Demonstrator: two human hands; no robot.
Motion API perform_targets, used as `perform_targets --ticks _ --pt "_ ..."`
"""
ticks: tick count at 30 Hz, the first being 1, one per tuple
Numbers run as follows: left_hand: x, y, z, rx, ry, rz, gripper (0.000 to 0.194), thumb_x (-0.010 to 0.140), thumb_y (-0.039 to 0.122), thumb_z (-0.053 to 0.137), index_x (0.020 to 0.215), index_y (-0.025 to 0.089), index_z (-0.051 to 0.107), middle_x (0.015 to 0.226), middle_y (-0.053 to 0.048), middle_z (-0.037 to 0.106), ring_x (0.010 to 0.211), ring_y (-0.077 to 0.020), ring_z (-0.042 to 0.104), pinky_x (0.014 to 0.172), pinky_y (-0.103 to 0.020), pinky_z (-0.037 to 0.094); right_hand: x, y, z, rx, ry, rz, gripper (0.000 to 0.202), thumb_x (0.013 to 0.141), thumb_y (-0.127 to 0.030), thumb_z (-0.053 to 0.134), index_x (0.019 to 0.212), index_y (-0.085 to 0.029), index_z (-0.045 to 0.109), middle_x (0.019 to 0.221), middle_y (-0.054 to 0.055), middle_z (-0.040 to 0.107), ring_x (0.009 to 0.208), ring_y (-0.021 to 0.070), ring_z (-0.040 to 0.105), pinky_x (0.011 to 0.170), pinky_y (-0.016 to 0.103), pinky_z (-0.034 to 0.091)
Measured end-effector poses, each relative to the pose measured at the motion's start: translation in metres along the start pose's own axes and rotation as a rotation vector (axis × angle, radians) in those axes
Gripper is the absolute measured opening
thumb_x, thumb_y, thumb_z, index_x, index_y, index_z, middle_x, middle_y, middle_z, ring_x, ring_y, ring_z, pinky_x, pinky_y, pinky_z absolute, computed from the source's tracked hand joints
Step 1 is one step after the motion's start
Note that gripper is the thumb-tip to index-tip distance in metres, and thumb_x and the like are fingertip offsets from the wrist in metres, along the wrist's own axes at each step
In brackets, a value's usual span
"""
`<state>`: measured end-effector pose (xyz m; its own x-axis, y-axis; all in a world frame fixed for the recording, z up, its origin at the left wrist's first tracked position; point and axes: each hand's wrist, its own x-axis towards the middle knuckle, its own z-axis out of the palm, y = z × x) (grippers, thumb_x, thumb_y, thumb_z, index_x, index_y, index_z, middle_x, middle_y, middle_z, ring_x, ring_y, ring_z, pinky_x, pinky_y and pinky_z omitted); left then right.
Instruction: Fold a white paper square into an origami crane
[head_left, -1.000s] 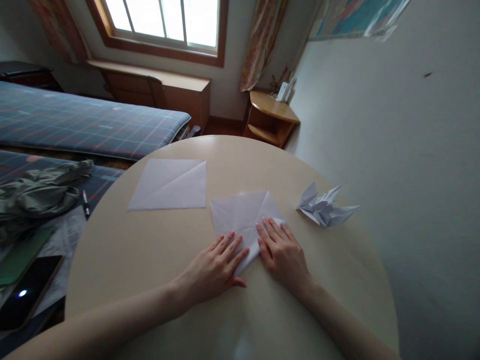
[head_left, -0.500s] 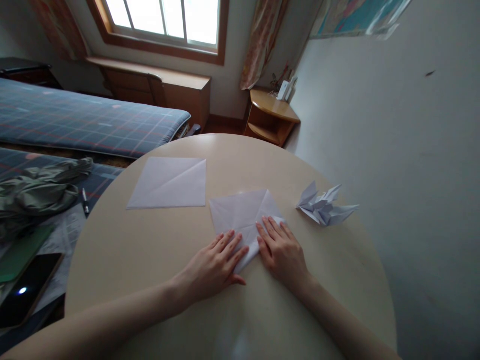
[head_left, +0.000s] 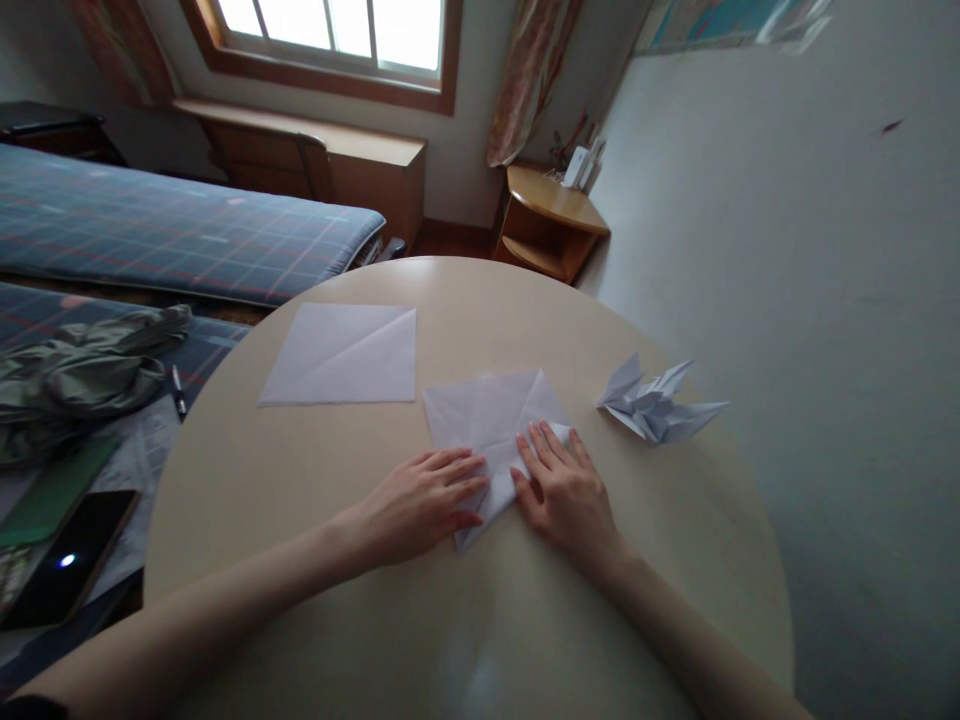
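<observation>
A creased white sheet of paper [head_left: 480,408] lies on the round table, its near right edge folded over. My left hand [head_left: 435,502] rests on the paper's near left part, fingers stretched out and pointing right. My right hand [head_left: 562,488] lies flat on the folded edge with its fingers spread. Both hands press down without gripping, and they cover part of the paper. To the right of my right hand sit folded white paper cranes [head_left: 652,402], close together. A second white sheet [head_left: 341,355] with a diagonal crease lies flat at the far left.
The cream round table [head_left: 300,640] stands beside a white wall. At the left, a plaid mattress [head_left: 187,325] bears crumpled grey-green clothing [head_left: 97,375], a pen [head_left: 178,390], a green folder [head_left: 56,492] and a phone [head_left: 71,560]. A corner shelf [head_left: 555,200] stands beyond the table.
My left hand has slid slightly left and turned, uncovering the paper's near corner. My right hand stays on the folded edge, its fingers a little more spread. The view has shifted slightly.
</observation>
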<state>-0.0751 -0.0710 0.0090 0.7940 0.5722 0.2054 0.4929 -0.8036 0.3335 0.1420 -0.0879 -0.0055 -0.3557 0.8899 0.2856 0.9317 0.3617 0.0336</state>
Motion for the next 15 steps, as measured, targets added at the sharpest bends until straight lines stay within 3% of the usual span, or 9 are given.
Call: perform_targets --ticks 4,7,15 --pt "-0.004 0.010 -0.002 -0.239 0.058 -0.149 0.012 0.087 0.026 0.052 0.091 0.016 0.058 0.115 -0.009 0.058 0.111 -0.0202 0.051 0.094 -0.037 0.044 0.000 -0.001 0.000 0.004 -0.002 -0.006 0.042 0.088 -0.029 0.041 0.120 -0.007 0.055 0.129 0.017 0.051 0.124 0.0257 0.043 0.107 0.047 0.023" --pt "-0.010 0.016 -0.001 -0.350 0.070 -0.199 0.012 0.088 0.019 0.048 0.080 0.016 0.056 0.112 -0.009 0.056 0.106 -0.0181 0.052 0.091 -0.033 0.046 0.001 -0.001 0.000 0.008 -0.017 -0.006 0.042 0.088 -0.029 0.040 0.121 -0.006 0.055 0.129 0.018 0.051 0.123 0.0264 0.043 0.107 0.048 0.023" --pt "-0.016 0.019 0.005 -0.303 0.064 -0.158 0.005 0.086 0.014 0.049 0.086 0.017 0.052 0.113 -0.009 0.054 0.108 -0.0196 0.049 0.091 -0.036 0.046 0.002 -0.002 -0.002 0.051 -0.013 0.017 0.042 0.089 -0.029 0.040 0.121 -0.008 0.055 0.129 0.018 0.051 0.123 0.0261 0.044 0.106 0.047 0.024"
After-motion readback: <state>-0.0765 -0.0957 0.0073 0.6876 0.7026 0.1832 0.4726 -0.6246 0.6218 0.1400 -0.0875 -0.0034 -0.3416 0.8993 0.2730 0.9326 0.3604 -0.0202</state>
